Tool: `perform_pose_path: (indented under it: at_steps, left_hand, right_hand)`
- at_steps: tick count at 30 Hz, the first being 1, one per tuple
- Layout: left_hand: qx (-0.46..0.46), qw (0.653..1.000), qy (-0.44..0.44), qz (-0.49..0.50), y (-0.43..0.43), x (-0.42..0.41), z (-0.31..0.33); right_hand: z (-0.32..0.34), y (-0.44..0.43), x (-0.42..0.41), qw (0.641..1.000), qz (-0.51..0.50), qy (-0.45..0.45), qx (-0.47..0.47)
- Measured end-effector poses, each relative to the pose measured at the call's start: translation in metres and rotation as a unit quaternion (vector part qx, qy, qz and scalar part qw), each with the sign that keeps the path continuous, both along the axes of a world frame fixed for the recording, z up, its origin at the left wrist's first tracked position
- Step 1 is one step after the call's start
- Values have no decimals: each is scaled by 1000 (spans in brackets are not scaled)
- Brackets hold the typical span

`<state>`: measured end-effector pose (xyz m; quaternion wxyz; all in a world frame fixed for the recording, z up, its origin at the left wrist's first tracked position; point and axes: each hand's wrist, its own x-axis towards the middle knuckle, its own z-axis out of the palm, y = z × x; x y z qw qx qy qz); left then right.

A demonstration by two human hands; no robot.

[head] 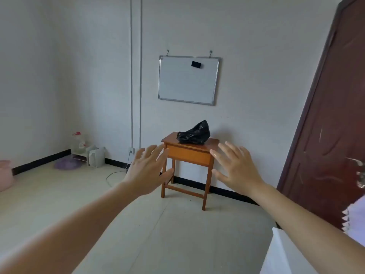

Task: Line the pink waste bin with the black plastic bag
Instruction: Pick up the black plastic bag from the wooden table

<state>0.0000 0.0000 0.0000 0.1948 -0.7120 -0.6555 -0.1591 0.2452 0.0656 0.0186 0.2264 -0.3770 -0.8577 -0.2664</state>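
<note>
Sitting crumpled on top of the desk (190, 153), the bag (194, 133) is a glossy black heap, bunched up with a peak on its right side and resting toward the back of the desktop, close to the wall. That desk is a small wooden one, orange-brown, standing against the white wall right below a whiteboard (188, 81) that carries a black eraser (196, 64). And over at the far left edge, on the floor (171, 230), there's the bin (5, 176), pink, only partly in view, well apart from the desk.

Both arms are stretched out in front of the camera. Left hand (147, 172) is spread wide, fingers apart, holding nothing, hanging in the air in front of the desk's left legs. Right hand (236, 168) is just the same (fingers splayed, back of the hand up), gripping nothing, lined up with the desk's right side. Neither one touches the bag.

Off to the right, a dark brown door (325, 135) stands with its handle showing. Back in the left corner sits a small white rack (81, 149) with a purple item on the floor beside it.
</note>
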Motion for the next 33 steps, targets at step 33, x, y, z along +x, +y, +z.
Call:
perform_pose_path:
  at_steps: [33]
  left_hand:
    - [-37,987,-155,-30,618,37,-47]
  right_hand:
    - [-47,576,78,983,-131,-59,-117]
